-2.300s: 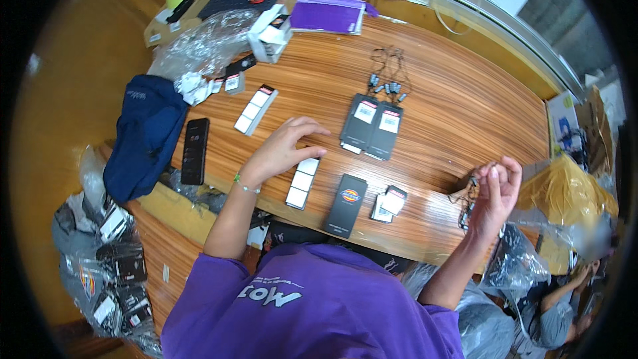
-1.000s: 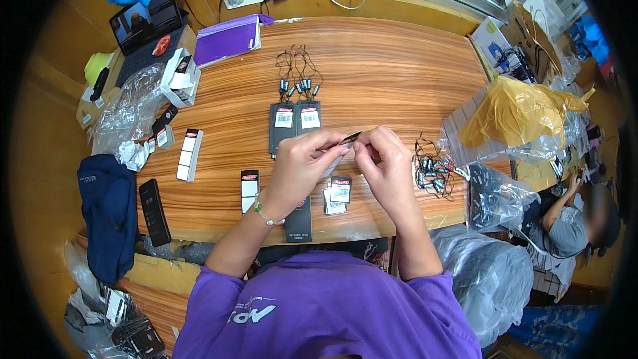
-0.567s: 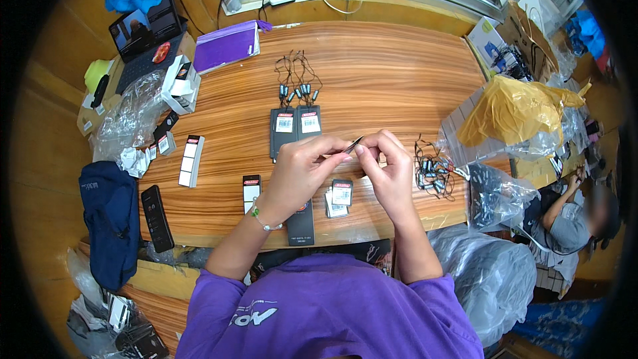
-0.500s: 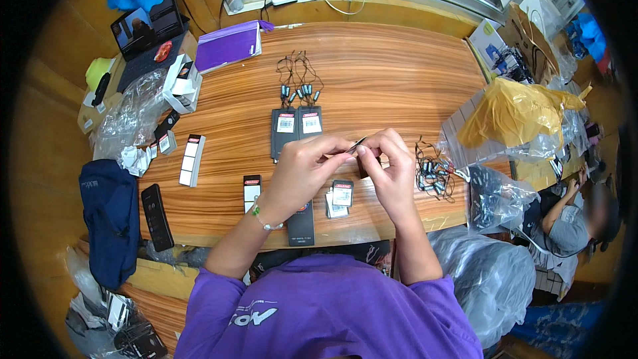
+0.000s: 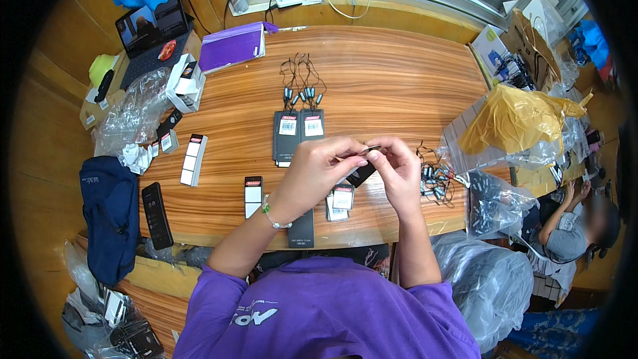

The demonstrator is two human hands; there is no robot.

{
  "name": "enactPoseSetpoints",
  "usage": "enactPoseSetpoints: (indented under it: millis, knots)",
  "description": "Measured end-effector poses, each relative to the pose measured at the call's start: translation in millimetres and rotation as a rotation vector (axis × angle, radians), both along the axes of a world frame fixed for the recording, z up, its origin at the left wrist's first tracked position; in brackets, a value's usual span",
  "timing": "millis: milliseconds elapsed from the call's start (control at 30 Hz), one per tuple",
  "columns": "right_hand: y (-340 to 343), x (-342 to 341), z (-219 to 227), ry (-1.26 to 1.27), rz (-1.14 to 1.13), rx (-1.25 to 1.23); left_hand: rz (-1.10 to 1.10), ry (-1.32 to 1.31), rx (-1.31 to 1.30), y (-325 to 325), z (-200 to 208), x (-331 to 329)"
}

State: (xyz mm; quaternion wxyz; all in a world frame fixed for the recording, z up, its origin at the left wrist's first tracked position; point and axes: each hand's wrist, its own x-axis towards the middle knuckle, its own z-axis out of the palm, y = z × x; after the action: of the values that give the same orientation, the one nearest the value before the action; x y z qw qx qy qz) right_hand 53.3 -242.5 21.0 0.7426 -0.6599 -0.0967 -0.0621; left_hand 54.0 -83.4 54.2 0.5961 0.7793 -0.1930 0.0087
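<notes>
In front of my chest, over the near part of the table, my left hand [image 5: 318,172] and my right hand [image 5: 397,174] meet fingertip to fingertip. Pinched between them is a small black card tag [image 5: 361,174], its dark face hanging below the fingers; their tips hide its upper end. Beneath the hands lie small white-labelled cards [image 5: 342,197] in a short stack. A long black tag [image 5: 301,229] extends under my left wrist. To the right of my right hand is a tangle of black cords with small pale blue ends [image 5: 435,181].
Two stacks of dark tags [image 5: 287,138] with white labels lie farther back, corded ends [image 5: 302,96] pointing away. Label strips [image 5: 193,160], a phone [image 5: 157,216] and a navy pouch [image 5: 109,216] are leftward. A yellow plastic bag [image 5: 512,120] stands right; another person [image 5: 565,229] sits beyond.
The black tag has turned from nearly edge-on to showing its dark face below my fingers. My hands stay close together in about the same place.
</notes>
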Motion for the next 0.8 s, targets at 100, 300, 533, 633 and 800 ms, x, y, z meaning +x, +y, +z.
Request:
enactPoseSetpoints:
  millis: [100, 300, 533, 633, 800]
  knots:
    - [-5, 3, -5, -0.022, -0.006, -0.107, 0.010, -0.012, 0.022, -2, 0, 1]
    - [2, 0, 7, -0.022, -0.023, -0.031, 0.049, -0.096, 0.009, -5, -6, 3]
    - [-6, 1, 9, -0.048, -0.047, 0.031, 0.075, -0.089, -0.081, -11, -10, 6]
    - [-12, 1, 6, -0.029, -0.033, -0.051, 0.071, -0.124, -0.058, -11, -7, 6]
    - [-8, 0, 8, -0.078, -0.146, -0.128, 0.070, -0.331, 0.003, -9, -10, 7]
